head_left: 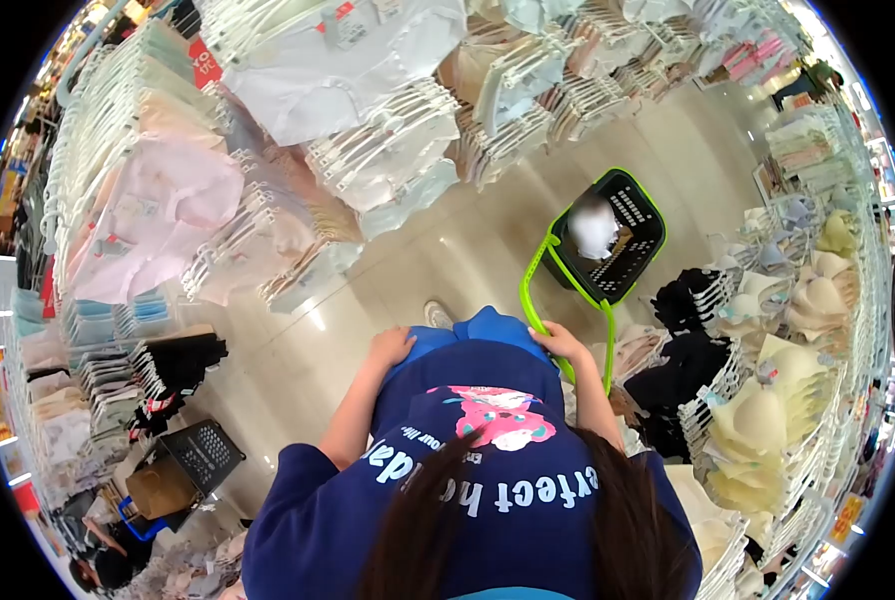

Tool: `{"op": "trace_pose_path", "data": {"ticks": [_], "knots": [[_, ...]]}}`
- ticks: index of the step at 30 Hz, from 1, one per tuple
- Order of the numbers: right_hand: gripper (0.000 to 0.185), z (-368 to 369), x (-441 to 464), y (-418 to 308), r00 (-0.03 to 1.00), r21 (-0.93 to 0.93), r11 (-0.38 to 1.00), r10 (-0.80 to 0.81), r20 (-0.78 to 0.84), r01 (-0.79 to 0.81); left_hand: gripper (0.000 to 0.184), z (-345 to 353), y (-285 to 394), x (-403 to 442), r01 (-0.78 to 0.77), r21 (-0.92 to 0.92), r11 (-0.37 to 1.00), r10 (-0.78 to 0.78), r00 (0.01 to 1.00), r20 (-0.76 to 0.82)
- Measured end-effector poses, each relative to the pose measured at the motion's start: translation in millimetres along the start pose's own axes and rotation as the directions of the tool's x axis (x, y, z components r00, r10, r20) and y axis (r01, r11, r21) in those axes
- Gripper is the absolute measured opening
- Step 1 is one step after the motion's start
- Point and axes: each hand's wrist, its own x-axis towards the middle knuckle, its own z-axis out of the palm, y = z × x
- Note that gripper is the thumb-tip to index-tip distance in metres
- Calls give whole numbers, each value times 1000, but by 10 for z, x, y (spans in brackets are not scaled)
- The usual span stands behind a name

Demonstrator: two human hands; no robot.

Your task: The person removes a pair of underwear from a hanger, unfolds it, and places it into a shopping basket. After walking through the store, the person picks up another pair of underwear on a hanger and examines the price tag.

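My left hand (393,346) lies against the hip of my blue shorts (430,345), with its fingers loosely laid on the cloth and nothing in them. At my other side, my right hand (561,343) is closed around the bright green handle (533,285) of a black shopping basket (650,232). The basket stands ahead and to the right, tilted in this view, with a green rim. Inside it lies a white item (595,235), partly blurred, beside something brown. My right forearm covers part of the handle loop.
Racks of hanging underwear (318,70) line the front and left. Bras (768,420) and black garments (680,370) hang close on my right. A second dark basket (208,455) with a brown paper bag (161,493) is behind left, near another person (108,540). Tiled floor (398,275) lies ahead.
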Motion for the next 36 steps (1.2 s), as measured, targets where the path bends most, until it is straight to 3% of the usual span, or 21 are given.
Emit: {"op": "trace_pose_path", "data": {"ticks": [2, 7, 10, 14, 19, 23, 25, 27, 30, 33, 34, 36], "knots": [[29, 82, -119, 20, 1000, -12, 1000, 21, -11, -22, 35, -104, 97, -21, -2, 38, 999, 0, 999, 48], [34, 298, -239, -26, 986, -33, 985, 169, -13, -169, 29, 169, 109, -2, -127, 35, 991, 127, 992, -7], [37, 492, -303, 29, 994, -112, 994, 5, -113, -18, 27, 181, 134, -74, -176, 65, 982, 178, 984, -22], [41, 702, -519, -57, 990, -184, 982, 21, -137, -46, 26, 217, 31, -87, -167, 119, 979, 174, 983, -53], [46, 1119, -512, 8, 970, -276, 958, 7, -242, -75, 30, 78, -385, -56, -272, 133, 953, 268, 962, 44], [45, 1546, -546, -178, 885, -246, 924, 166, -434, -293, 32, -180, -868, -19, -355, 263, 897, 312, 930, 192], [45, 1672, -649, -363, 846, -212, 916, 201, -493, -341, 33, -314, -1207, -88, -409, 224, 885, 361, 905, 226], [38, 1837, -619, -328, 795, -208, 925, 140, -591, -317, 35, -435, -1460, -73, -448, 164, 879, 409, 885, 224], [38, 2018, -576, -422, 771, -197, 922, 146, -620, -333, 42, -434, -1898, 11, -261, -64, 963, 265, 883, 386], [35, 2279, -563, -512, 748, -165, 916, 183, -638, -365, 48, -481, -2039, 269, -339, -31, 940, 328, 877, 352], [33, 2353, -546, -500, 747, -162, 916, 185, -639, -366, 51, -555, -1930, 421, -300, 10, 954, 278, 896, 346], [28, 2428, -529, -533, 735, -164, 921, 164, -658, -353, 49, -655, -1714, 882, -431, 68, 900, 410, 888, 207]]}}
